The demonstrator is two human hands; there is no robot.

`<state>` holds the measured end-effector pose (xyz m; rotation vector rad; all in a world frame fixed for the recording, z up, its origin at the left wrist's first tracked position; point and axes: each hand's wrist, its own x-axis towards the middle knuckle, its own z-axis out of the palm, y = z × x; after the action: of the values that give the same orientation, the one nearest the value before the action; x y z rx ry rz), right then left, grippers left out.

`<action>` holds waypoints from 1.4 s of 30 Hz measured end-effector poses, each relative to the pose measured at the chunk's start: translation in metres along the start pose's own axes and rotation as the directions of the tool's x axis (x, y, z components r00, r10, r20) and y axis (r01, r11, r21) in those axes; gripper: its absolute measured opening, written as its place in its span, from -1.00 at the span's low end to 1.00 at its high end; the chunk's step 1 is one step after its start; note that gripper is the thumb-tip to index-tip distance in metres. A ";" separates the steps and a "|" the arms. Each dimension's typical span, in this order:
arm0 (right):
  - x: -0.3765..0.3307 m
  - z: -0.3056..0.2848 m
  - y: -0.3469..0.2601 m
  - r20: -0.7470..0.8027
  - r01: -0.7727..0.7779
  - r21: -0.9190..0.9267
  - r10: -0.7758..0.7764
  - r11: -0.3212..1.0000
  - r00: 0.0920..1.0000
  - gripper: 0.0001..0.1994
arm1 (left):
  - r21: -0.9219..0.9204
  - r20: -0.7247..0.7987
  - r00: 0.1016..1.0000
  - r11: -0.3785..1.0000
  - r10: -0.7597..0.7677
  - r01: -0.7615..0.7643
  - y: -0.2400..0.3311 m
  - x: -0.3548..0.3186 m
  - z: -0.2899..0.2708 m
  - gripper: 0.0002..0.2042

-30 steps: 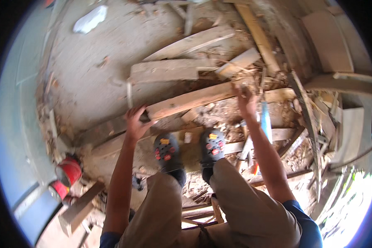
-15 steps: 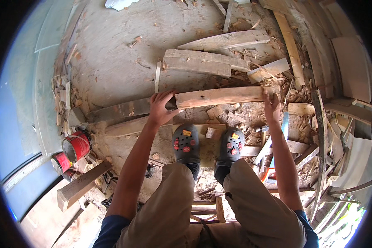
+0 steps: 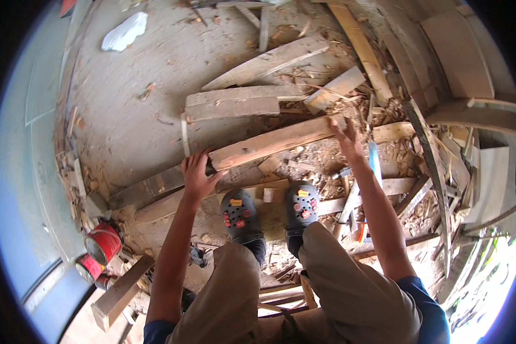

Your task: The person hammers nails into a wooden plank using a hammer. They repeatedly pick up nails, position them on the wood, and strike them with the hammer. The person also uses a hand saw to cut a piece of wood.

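A squared wooden beam (image 3: 275, 141) lies crosswise in front of my feet, sloping up toward the right. At its left end is my left hand (image 3: 198, 176), with the thumb on the near side and the fingers on the far side. My right hand (image 3: 348, 140) grips the opposite end, its fingers over the top edge. Under the beam's left end runs a darker, longer timber (image 3: 146, 188), partly hidden by my left hand. Two more timber pieces (image 3: 235, 103) lie side by side just beyond the beam.
A hammer (image 3: 348, 203) and a blue-bladed saw (image 3: 375, 160) lie among wood chips by my right forearm. Red cans (image 3: 103, 243) stand at the left, near a blue-grey panel (image 3: 37, 143). A long curved plank (image 3: 433, 172) borders the right side.
The view has turned, so the beam now looks more tilted and sits further left. Both hands remain at its ends; my right hand's fingers look slightly straighter.
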<state>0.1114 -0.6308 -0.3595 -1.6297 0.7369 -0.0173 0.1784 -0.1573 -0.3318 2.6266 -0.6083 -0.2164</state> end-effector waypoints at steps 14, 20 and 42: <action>-0.016 0.008 -0.020 -0.071 0.045 -0.255 -0.065 0.966 0.995 -0.20 | -0.086 -0.046 0.999 0.996 0.022 -0.026 0.002 0.002 -0.002 -0.19; -0.018 0.012 -0.008 -0.116 -0.015 -0.274 -0.018 0.962 0.993 -0.23 | -0.048 0.057 0.998 0.999 0.008 -0.006 0.003 0.007 -0.005 -0.23; 0.049 -0.109 -0.048 -0.123 0.051 -0.087 -0.061 0.995 0.991 -0.26 | -0.186 0.058 0.994 0.979 0.092 -0.080 0.109 0.073 0.041 -0.32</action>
<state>0.1272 -0.7493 -0.3120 -1.7407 0.7968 -0.1321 0.1919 -0.2938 -0.3234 2.4181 -0.6891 -0.3190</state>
